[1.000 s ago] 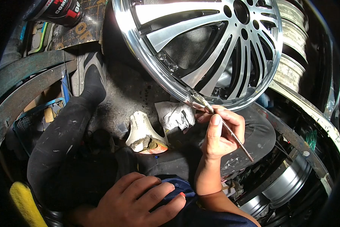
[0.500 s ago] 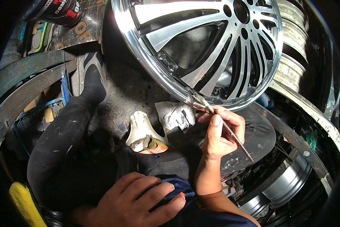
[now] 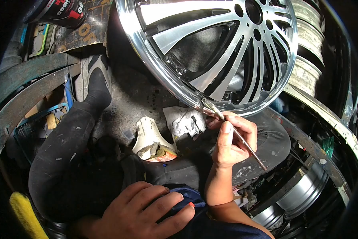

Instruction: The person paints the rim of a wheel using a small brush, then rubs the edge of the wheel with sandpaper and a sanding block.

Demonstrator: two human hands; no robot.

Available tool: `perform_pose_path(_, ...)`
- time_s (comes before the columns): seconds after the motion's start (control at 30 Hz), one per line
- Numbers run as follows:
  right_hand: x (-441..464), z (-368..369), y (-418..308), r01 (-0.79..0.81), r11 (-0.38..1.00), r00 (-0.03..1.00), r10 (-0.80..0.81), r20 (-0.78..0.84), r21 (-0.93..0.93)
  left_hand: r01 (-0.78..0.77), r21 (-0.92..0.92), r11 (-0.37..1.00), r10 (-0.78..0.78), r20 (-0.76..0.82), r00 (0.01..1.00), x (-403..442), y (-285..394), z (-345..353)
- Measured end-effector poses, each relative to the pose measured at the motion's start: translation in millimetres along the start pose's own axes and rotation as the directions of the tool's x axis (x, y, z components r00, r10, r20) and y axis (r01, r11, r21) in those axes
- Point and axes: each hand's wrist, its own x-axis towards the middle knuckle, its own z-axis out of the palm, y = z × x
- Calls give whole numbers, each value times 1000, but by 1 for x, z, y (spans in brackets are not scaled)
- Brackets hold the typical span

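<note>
A polished alloy wheel with black recesses between its spokes leans in front of me. In my right hand is a slim paintbrush, pinched between thumb and fingers, its tip against the lower edge of the rim. My left hand lies palm down over my lap, fingers apart. A small orange-red bit shows beside its thumb tip; what it is I cannot tell. A crumpled white cloth and a cut-open white plastic container with dark residue lie below the wheel.
Stacked rims stand at the right, and more silver rims lie below a metal frame. At the left are a blue basket and a curved metal bar. A black tub sits at the upper left.
The wheel has shifted very slightly leftward at its left rim. Both hands and the paintbrush are in nearly the same places.
</note>
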Motion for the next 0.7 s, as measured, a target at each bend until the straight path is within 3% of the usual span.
perform_pose_path(0.7, 0, 2, 1, -1, 1000, 1000, 1, -14, 11, -14, 26, 1000, 15, -35, 999, 1, 0, 1)
